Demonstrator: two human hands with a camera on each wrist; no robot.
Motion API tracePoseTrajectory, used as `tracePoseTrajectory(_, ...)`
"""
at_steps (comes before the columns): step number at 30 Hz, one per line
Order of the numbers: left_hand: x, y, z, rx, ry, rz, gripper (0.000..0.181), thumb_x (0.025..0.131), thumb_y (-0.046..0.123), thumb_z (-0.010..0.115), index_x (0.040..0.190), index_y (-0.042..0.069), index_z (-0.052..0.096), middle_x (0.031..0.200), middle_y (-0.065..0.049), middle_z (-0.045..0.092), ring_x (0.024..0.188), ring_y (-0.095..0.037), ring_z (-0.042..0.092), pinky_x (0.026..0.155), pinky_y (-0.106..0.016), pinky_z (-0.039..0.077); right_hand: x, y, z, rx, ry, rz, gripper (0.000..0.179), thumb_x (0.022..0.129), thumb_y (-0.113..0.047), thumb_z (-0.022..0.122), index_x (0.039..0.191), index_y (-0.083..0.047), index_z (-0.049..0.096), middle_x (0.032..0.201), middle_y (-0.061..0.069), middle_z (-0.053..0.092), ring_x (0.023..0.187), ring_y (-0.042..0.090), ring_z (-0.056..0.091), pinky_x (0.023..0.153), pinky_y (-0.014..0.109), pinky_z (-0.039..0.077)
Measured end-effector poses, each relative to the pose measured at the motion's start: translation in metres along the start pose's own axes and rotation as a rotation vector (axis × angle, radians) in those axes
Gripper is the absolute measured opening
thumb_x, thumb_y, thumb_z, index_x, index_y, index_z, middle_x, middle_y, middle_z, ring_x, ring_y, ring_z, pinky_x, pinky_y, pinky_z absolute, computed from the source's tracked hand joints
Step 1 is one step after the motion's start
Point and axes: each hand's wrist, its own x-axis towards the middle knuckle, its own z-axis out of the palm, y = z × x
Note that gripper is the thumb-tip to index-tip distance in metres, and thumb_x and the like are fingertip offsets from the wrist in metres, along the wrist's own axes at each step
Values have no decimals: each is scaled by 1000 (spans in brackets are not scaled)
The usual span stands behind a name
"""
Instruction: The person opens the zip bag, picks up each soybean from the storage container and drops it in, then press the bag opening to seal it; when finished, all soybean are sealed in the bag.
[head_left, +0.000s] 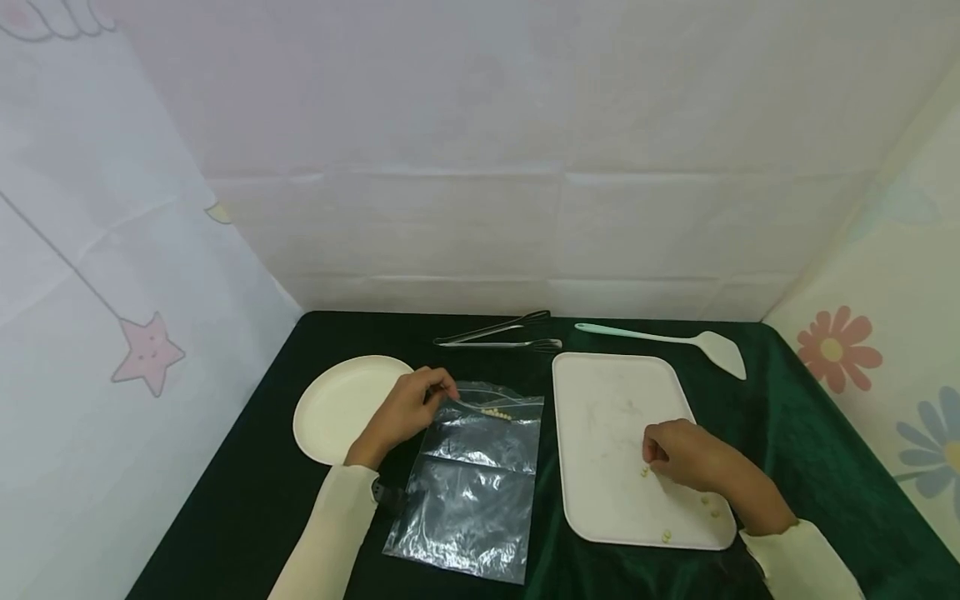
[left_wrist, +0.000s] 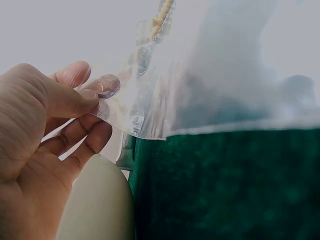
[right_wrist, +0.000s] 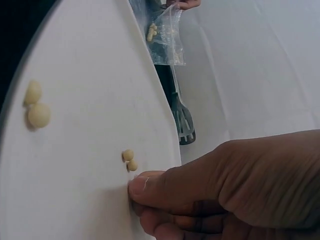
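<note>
A clear zip bag (head_left: pixel 472 500) lies on the dark green cloth, with several small pale-yellow beans (head_left: pixel 497 413) inside near its zip end. My left hand (head_left: pixel 408 408) pinches the bag's upper left corner between thumb and fingers. Over the white tray (head_left: pixel 600 433), my right hand (head_left: pixel 686 454) has its fingers curled and its thumb against them, beside two small round beans (right_wrist: pixel 128 155). Whether a bean is hidden between those fingertips does not show. More beans (right_wrist: pixel 39 115) lie scattered toward the tray's near edge.
A cream oval plate (head_left: pixel 337 408) sits at left, partly behind my left forearm. Behind the bag lie a wire whisk (head_left: pixel 517 321) and a metal slotted utensil (head_left: pixel 510 343). A white spatula (head_left: pixel 723 354) with a mint handle lies behind the tray. Pale fabric walls surround the table.
</note>
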Motion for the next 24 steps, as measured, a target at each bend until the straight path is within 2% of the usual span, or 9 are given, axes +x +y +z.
tracePoseTrajectory(4,0,-1,1,5,-4,-8,23,99,-1,60,97,20,70,97,6,66,80,-10,55,69,-31,50,3,2,0,-8,46,-8,20,87,0,74,84,-15,61,74,-6,53,69,12,50,58,25,45)
tracePoseTrajectory(8,0,-1,1,3,4,-13,24,98,-2,60,96,20,71,97,6,65,80,-11,55,69,-32,50,11,4,-4,-20,177,-69,19,87,1,75,87,-15,64,77,-8,56,69,10,51,60,24,48)
tracePoseTrajectory(11,0,-1,1,2,5,-17,24,98,-2,60,96,20,71,96,7,65,80,-11,54,69,-32,50,17,3,-5,19,279,-108,18,88,-1,75,91,-16,67,80,-9,59,71,10,53,62,23,50)
tracePoseTrajectory(16,0,0,1,0,-2,-18,24,98,-2,60,96,20,71,96,6,65,79,-11,54,68,-32,50,27,-4,-5,199,374,-146,11,92,-13,75,98,-21,70,89,-11,66,78,9,61,70,25,54)
tracePoseTrajectory(21,0,0,1,-6,-1,-24,23,99,-1,60,96,19,71,97,4,65,79,-12,54,68,-32,50,40,-15,-7,422,382,-183,9,95,-24,72,103,-22,70,95,-7,69,83,15,65,70,27,55)
tracePoseTrajectory(24,0,0,1,-4,0,-34,23,99,-1,60,96,20,71,97,5,65,80,-11,54,68,-32,50,50,-24,-7,480,383,-189,11,95,-26,72,105,-22,70,97,-5,69,85,17,65,72,28,55)
